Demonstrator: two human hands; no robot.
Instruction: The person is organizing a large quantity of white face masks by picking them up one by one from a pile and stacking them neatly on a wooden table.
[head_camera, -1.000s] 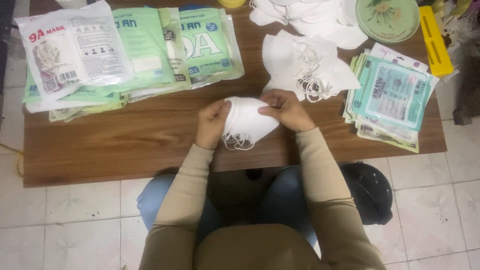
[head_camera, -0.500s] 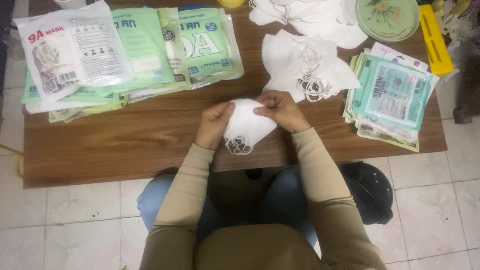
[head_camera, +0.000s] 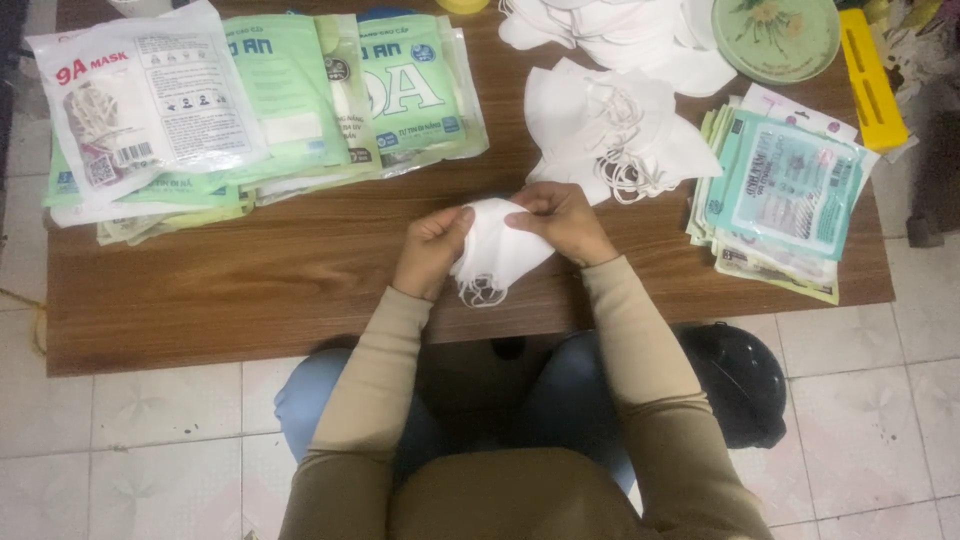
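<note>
Both the left hand (head_camera: 432, 250) and the right hand (head_camera: 562, 220) pinch one folded white mask (head_camera: 495, 250) between them just above the wooden table's (head_camera: 250, 290) near edge, its ear loops dangling toward the person.

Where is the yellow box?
In the head view, the yellow box lies at the table's far right edge, beside the green plate.

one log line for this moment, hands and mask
left hand: grips white mask | right hand: grips same mask | place: over wooden table
</note>
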